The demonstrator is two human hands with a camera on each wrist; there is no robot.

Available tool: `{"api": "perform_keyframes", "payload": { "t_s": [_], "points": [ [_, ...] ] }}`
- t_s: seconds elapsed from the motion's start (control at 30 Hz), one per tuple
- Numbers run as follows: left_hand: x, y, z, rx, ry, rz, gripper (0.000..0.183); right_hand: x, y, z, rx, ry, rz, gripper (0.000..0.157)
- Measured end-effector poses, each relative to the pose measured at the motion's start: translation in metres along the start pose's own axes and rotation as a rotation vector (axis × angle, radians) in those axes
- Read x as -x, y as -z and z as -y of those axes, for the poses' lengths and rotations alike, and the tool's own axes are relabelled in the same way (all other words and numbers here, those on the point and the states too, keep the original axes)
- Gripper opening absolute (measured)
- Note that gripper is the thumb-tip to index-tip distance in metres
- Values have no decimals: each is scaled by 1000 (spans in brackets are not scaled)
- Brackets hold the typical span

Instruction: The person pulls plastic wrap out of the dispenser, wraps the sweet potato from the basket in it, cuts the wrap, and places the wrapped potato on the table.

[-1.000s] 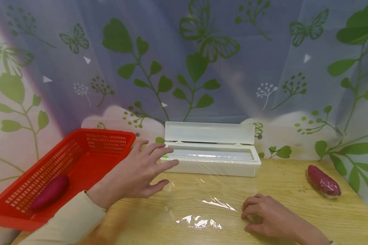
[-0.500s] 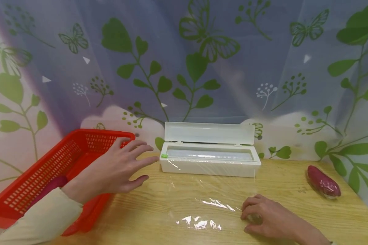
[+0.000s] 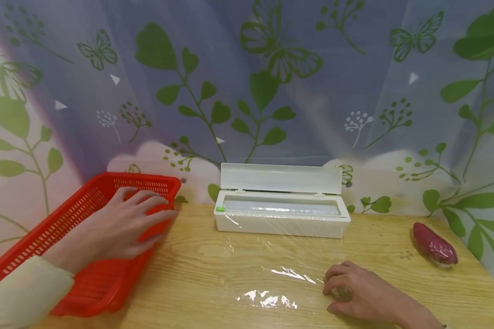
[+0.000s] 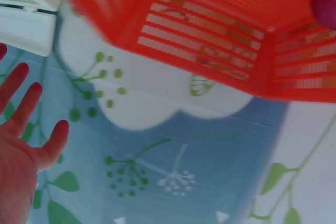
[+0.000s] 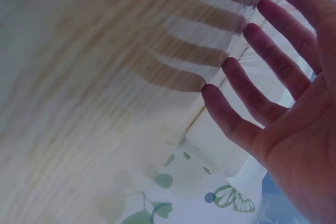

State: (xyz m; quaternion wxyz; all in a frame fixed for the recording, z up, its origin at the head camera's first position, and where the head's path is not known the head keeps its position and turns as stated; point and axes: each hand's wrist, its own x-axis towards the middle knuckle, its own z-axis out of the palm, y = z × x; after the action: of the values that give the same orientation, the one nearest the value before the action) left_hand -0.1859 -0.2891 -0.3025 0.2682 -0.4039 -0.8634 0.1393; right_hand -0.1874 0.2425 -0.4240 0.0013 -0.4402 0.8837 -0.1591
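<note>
My left hand (image 3: 111, 224) is over the red plastic basket (image 3: 119, 297), fingers spread and holding nothing. A purple elongated vegetable (image 4: 326, 1), perhaps a sweet potato, shows partly in the basket in the left wrist view; hand and sleeve hide it in the head view. Clear cling film (image 3: 267, 276) runs out of a white dispenser box (image 3: 280, 225) across the table toward me. At the film's right edge, my right hand (image 3: 356, 290) rests its fingertips on the tabletop; in the right wrist view the fingers (image 5: 231, 116) are extended, only slightly bent.
A second purple vegetable (image 3: 434, 244), wrapped in shiny film, lies at the far right of the wooden table (image 3: 189, 283). The dispenser's lid (image 3: 281, 178) stands raised, with a green slider (image 3: 220, 209) at its left end. A leaf-patterned curtain (image 3: 313, 100) closes off the back.
My left hand has moved left, from above the film's left side near the dispenser to over the basket. The right hand has stayed in place.
</note>
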Motion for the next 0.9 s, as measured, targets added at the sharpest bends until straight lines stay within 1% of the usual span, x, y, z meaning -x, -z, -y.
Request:
{"api": "perform_keyframes", "payload": {
  "t_s": [0.17, 0.27, 0.47, 0.53, 0.67, 0.9],
  "points": [
    [16, -6, 11, -6, 26, -6, 53, 0, 0, 0, -7, -13, 10, 17],
    [27, -10, 17, -29, 59, 22, 54, 0, 1, 0, -17, -31, 27, 17],
    [51, -17, 29, -106, 211, 163, 68, 0, 1, 1, -9, -35, 25, 17],
    [60, -19, 32, -135, 253, 195, 70, 0, 1, 1, -4, -44, 30, 16],
    [77, -23, 35, -186, 303, 248, 70, 0, 1, 2, 1, -62, 44, 16],
    [95, -25, 33, -201, 377, 424, 74, -1, 1, 2, -3, -58, 48, 18]
  ]
}}
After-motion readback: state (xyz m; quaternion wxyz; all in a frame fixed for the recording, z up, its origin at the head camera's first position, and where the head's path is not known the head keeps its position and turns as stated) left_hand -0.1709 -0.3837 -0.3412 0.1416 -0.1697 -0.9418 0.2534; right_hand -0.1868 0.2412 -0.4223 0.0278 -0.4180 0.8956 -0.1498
